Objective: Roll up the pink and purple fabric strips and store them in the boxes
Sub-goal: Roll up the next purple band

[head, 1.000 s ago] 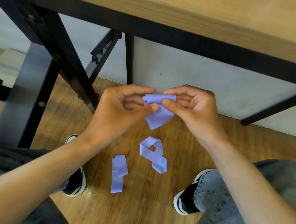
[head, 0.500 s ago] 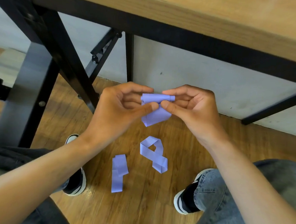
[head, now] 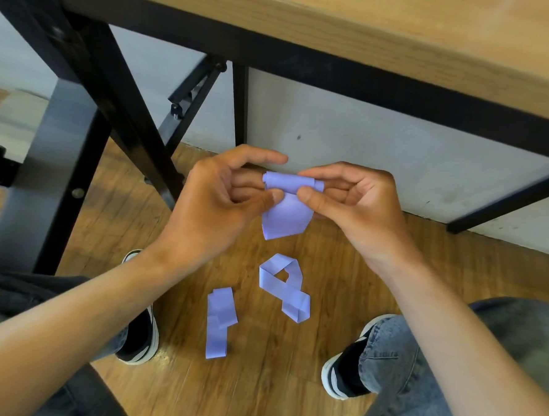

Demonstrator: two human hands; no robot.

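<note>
We hold a purple strip [head: 286, 205] in the air above the wooden floor [head: 288, 385], between our knees. Our left hand [head: 222, 201] pinches one end of the small roll at its top, our right hand [head: 351, 199] pinches the other, and a short tail hangs below. To finish well, we judge we should keep the edges aligned and the turns snug — thumbs feeding the tail upward evenly so the roll does not cone or spring loose. Two more purple strips wait on the floor, a looped strip [head: 286, 289] and a folded strip [head: 219, 320] just beside it; no box is in view.
</note>
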